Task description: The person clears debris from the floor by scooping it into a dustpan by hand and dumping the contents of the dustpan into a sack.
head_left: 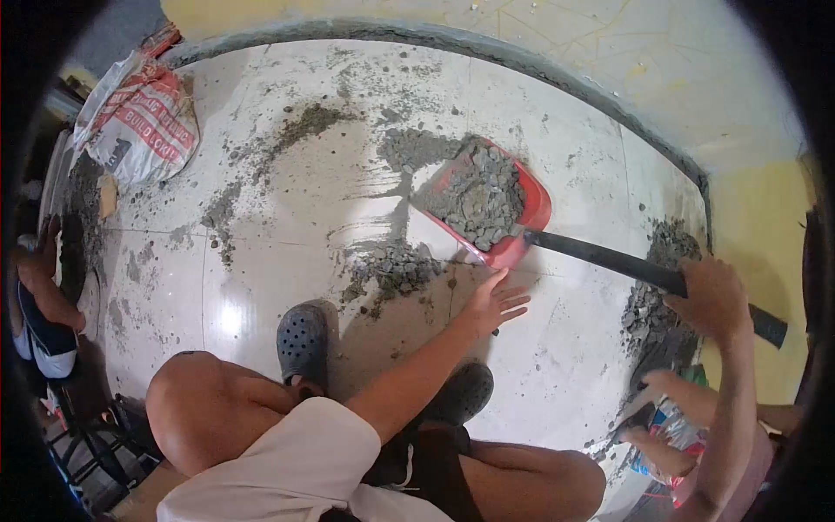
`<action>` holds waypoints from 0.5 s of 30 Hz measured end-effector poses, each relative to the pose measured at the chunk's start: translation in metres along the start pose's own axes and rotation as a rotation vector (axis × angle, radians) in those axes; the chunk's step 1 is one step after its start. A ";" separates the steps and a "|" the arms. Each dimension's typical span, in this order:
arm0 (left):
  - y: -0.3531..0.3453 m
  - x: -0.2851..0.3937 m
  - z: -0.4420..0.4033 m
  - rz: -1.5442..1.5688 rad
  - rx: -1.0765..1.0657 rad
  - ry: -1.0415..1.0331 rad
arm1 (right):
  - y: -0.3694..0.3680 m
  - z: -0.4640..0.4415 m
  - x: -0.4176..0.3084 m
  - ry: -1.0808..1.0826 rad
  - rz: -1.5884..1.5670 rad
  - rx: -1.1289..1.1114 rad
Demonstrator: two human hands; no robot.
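Note:
A red dustpan [537, 202] with a long black handle [600, 254] is tilted on the pale tiled floor, heaped with grey rubble [478, 196]. My right hand [715, 297] is wrapped round the handle near its far end. Beside the pan's lower edge, my left hand [497, 308] has its fingers spread and holds nothing; one fingertip is at or very near the rim. More grey debris [396, 268] lies left of the pan.
A white and red sack [150, 122] stands at upper left. Rubble [665, 304] lines the right wall. Another person's hands [674, 400] are at lower right by a printed bag. A further person [48, 300] is at far left. My clog [303, 344] is on the floor.

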State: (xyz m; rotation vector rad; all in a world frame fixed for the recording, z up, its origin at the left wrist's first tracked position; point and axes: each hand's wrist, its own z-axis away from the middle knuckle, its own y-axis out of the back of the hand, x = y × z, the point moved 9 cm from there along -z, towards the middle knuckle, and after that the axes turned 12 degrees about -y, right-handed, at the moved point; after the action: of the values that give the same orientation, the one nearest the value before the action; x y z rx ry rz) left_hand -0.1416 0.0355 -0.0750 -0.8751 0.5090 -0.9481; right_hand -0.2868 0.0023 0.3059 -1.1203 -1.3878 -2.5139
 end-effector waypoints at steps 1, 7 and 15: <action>-0.010 -0.005 -0.001 0.017 -0.060 0.022 | 0.006 0.011 -0.009 -0.030 0.009 0.007; -0.046 -0.020 -0.011 0.306 -0.125 0.012 | 0.014 0.063 -0.043 -0.093 0.027 -0.098; -0.040 -0.030 -0.080 0.350 -0.093 -0.068 | -0.008 0.113 -0.070 -0.092 0.098 -0.070</action>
State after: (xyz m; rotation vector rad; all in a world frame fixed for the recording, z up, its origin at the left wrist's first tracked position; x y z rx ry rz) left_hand -0.2334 0.0165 -0.0864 -0.8634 0.6282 -0.5772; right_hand -0.1748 0.0731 0.2940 -1.2991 -1.2408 -2.4889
